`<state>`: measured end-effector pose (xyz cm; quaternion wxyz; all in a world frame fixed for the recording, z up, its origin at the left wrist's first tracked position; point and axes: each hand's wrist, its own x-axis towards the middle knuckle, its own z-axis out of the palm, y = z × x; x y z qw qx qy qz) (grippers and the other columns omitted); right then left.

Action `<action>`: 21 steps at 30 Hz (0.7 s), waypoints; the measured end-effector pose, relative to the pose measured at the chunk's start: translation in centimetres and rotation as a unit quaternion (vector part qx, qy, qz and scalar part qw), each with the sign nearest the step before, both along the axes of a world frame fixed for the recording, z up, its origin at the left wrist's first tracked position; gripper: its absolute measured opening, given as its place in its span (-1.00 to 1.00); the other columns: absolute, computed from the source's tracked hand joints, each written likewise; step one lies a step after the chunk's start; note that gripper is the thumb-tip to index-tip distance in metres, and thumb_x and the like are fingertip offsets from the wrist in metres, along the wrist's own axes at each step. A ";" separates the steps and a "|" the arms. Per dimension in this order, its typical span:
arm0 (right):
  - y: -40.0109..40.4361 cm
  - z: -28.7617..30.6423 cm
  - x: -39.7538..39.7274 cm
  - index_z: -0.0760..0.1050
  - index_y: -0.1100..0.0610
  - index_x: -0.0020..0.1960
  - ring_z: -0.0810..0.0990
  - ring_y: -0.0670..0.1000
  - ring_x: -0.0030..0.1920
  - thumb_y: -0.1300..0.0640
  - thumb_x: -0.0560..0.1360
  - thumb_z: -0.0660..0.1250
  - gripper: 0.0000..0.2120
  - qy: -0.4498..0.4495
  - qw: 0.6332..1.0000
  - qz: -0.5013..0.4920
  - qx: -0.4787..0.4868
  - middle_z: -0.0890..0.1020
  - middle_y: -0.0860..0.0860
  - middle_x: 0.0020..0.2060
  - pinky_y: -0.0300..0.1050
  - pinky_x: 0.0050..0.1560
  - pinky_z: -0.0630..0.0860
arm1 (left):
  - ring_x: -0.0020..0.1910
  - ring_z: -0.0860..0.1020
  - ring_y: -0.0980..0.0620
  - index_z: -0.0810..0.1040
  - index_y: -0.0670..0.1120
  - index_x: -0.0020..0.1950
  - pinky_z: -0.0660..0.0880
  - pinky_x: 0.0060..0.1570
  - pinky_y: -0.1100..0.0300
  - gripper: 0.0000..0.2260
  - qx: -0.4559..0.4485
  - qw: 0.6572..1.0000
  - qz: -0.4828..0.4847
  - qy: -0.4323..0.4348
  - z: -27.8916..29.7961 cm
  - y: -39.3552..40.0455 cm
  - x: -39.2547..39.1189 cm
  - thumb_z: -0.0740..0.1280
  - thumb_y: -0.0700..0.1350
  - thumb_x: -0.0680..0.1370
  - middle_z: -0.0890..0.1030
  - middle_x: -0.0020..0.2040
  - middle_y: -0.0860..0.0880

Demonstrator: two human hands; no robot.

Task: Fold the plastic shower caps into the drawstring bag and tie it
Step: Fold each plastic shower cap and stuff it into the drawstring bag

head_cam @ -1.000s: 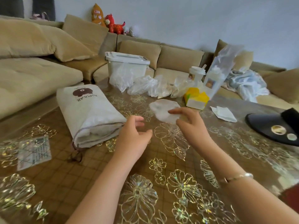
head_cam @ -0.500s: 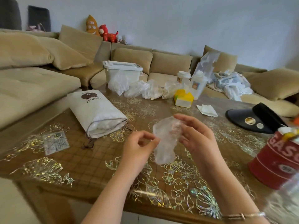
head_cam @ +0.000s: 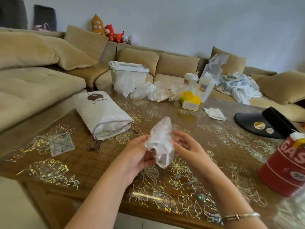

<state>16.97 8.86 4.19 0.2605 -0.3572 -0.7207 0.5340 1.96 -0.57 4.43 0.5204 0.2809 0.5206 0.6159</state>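
Both hands hold 1 crumpled shower cap (head_cam: 160, 143) in the air above the near part of the worktop (head_cam: 85, 164), roughly in the middle of the view. The left hand (head_cam: 140, 156) grips its lower left edge with curled fingers, while the right hand (head_cam: 186, 146) touches its right side with loosely bent fingers; whether that hand actually pinches the plastic cannot be told. The cap stands roughly upright, its long axis running from the hands up and away from the person. The drawstring bag (head_cam: 102, 114) lies flat on the worktop to the left of and beyond the hands, well apart from them, so the left hand is the nearer one. Its long axis runs away from the person, and its open mouth (cords trailing loose on the worktop) faces back toward the hands, with white plastic already showing inside. More loose plastic caps (head_cam: 150, 92) lie heaped at the far edge. The cap in hand looks only partly folded, so it likely needs flattening before it goes leftward into that mouth.
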 end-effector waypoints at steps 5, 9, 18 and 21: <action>-0.7 -0.4 -0.4 0.59 0.16 -0.05 0.59 0.00 -0.07 0.09 0.55 0.37 -0.87 0.044 0.997 0.008 -0.060 0.67 0.12 -0.05 -0.03 0.03 0.51 | -0.18 0.60 -0.04 0.63 -0.18 0.06 0.50 -0.38 0.25 -0.79 -0.005 1.000 -0.010 0.028 -0.1 -0.3 0.6 0.20 -0.24 0.61 0.69 0.01 -0.18; -0.7 0.2 0.0 0.49 0.32 0.11 0.66 0.10 -0.02 0.22 0.57 0.30 -0.82 0.189 0.960 -0.020 -0.204 0.66 0.17 0.00 -0.04 0.02 0.63 | -0.19 0.62 -0.03 0.60 -0.16 -0.01 0.53 -0.26 0.17 -0.80 -0.022 0.995 0.095 -0.009 0.0 -0.7 0.7 0.18 -0.20 0.64 0.69 -0.06 -0.17; -0.1 1.0 1.6 0.44 0.33 0.19 0.66 0.08 -0.18 0.23 0.59 0.16 -0.76 0.299 0.916 -0.084 -0.256 0.64 0.19 -0.10 -0.01 -0.05 0.64 | -0.25 0.48 0.03 0.53 -0.16 -0.03 0.38 -0.26 0.19 -0.77 -0.054 0.958 0.270 0.084 -1.0 -0.4 -0.2 0.25 0.00 0.64 0.55 -0.17 -0.09; -0.2 1.0 1.7 0.48 0.34 0.12 0.61 0.06 -0.24 0.21 0.61 0.13 -0.76 0.278 0.925 -0.098 -0.240 0.62 0.15 -0.18 -0.04 -0.16 0.61 | -0.02 0.60 -0.05 0.50 -0.12 0.07 0.54 0.00 0.04 -0.63 -0.033 0.967 0.240 0.077 -1.0 -0.3 -0.3 0.26 0.19 0.58 0.60 -0.01 -0.09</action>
